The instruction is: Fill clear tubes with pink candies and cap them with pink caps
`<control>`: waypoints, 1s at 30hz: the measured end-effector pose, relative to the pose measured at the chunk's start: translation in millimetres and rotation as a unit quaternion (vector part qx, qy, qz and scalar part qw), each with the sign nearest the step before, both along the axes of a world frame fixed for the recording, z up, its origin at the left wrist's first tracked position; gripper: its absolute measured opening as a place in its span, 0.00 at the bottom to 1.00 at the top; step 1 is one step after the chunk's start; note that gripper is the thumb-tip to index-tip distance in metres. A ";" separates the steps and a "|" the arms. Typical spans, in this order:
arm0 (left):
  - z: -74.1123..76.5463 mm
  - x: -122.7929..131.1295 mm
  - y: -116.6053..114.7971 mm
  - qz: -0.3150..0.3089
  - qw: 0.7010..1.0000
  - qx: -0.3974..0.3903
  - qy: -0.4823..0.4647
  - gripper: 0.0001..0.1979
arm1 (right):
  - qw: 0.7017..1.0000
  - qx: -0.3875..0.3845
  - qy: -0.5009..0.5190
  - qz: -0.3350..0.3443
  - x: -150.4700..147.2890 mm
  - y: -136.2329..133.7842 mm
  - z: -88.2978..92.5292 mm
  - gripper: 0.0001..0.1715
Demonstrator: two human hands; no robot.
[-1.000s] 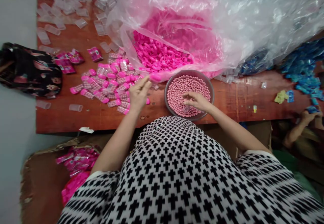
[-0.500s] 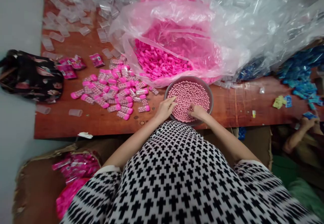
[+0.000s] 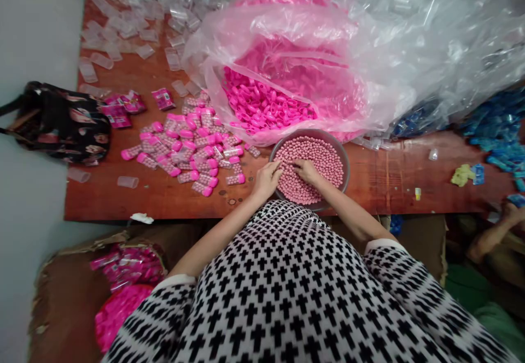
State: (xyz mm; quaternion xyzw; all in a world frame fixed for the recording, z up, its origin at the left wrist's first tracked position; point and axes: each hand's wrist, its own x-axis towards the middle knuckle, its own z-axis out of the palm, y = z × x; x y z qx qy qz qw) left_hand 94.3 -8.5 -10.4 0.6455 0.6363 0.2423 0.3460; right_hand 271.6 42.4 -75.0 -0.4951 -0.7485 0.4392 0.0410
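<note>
A grey bowl (image 3: pixel 346 167) full of small round pink beads (image 3: pixel 322 160) sits at the table's front edge, against my patterned top. At the bowl's left rim is my left hand (image 3: pixel 266 180), its fingers curled together; whatever they may hold is too small to tell. My right hand (image 3: pixel 305 171) reaches over the beads with fingertips pinched near the left hand, and what is in them cannot be made out. To the left lies a heap of clear tubes filled with beads and closed by pink caps (image 3: pixel 192 147).
Behind the bowl stands a large clear bag (image 3: pixel 197 51) of pink caps (image 3: pixel 270 100). Empty clear tubes (image 3: pixel 117 27), pink packets (image 3: pixel 163 99) and a black floral bag (image 3: pixel 68 125) lie left. Blue packets (image 3: pixel 500 128) and another person's arm (image 3: pixel 492 237) are at right. Below left is an open carton (image 3: pixel 55 292).
My right hand has moved left across the beads, closer to my left hand. The left hand stays at the bowl's rim. The whole view has shifted slightly.
</note>
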 end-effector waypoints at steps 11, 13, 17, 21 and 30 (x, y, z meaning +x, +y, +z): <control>1.9 20.8 6.3 -0.001 0.985 -0.043 -0.165 0.11 | 0.897 -0.164 0.362 -0.192 11.5 -29.4 34.5 0.21; 2.1 19.7 8.3 0.013 0.975 -0.069 -0.209 0.12 | 0.922 -0.104 0.329 -0.174 16.1 -28.0 48.1 0.24; 2.4 16.8 9.5 0.027 0.921 -0.188 -0.341 0.17 | 0.959 0.004 0.263 -0.102 34.0 -18.3 72.0 0.24; 1.8 17.3 6.5 0.030 0.911 -0.200 -0.359 0.18 | 0.983 0.040 0.149 -0.101 41.2 -12.2 72.9 0.19; -3.6 26.0 2.0 0.034 0.971 -0.068 -0.228 0.13 | 0.948 -0.040 0.266 -0.171 4.3 -29.5 45.6 0.24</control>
